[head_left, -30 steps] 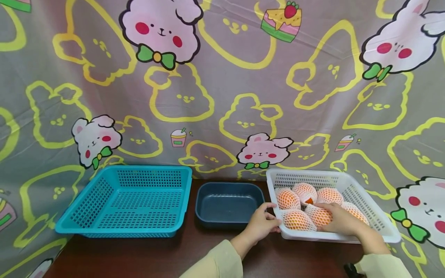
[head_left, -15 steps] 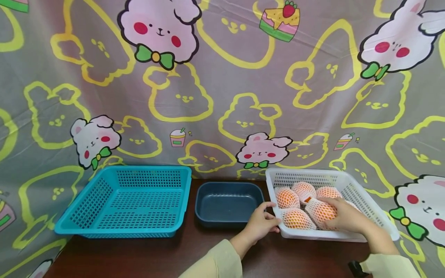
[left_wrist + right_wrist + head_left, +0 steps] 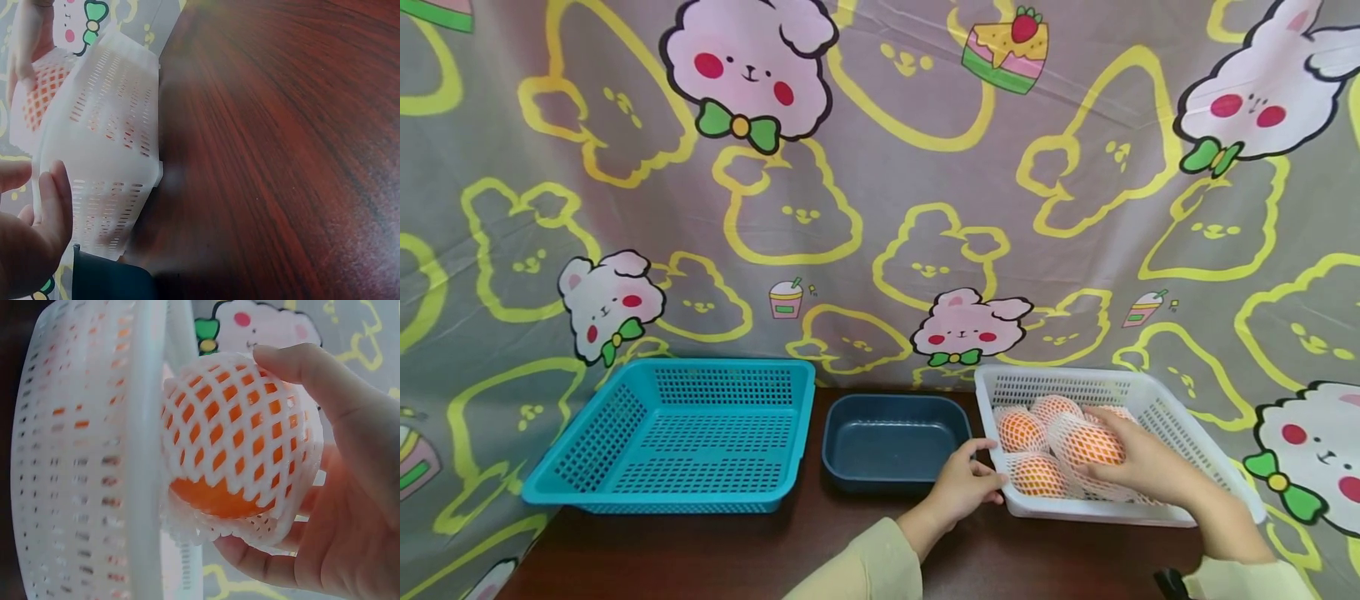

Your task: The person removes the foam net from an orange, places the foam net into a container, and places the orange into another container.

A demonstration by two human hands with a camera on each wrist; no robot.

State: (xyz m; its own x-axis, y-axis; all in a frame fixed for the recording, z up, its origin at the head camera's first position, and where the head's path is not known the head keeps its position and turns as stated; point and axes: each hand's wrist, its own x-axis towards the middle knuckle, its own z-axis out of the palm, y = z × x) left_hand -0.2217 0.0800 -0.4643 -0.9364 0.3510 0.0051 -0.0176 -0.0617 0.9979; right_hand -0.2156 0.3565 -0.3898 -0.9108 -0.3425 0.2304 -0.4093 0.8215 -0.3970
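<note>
In the head view, my right hand (image 3: 1157, 462) grips an orange (image 3: 1096, 446) wrapped in a white foam net. It is raised a little over the others in the white basket (image 3: 1097, 510). The right wrist view shows that orange (image 3: 231, 437) between thumb and fingers, bare peel showing at one end of the net. More netted oranges, such as one at the front left (image 3: 1037, 477), lie beneath and behind; my right hand partly hides some. My left hand (image 3: 958, 486) pinches the basket's left rim, thumb and fingers on either side in the left wrist view.
A dark blue rectangular tub (image 3: 895, 485) stands left of the white basket. Farther left is a turquoise perforated basket (image 3: 662, 506). All stand on a dark reddish-brown table (image 3: 715, 554), against a patterned cloth backdrop (image 3: 850, 192).
My right hand has taken hold of one netted orange and lifted it slightly from among the others, tilting it. My left hand has stayed on the basket's rim.
</note>
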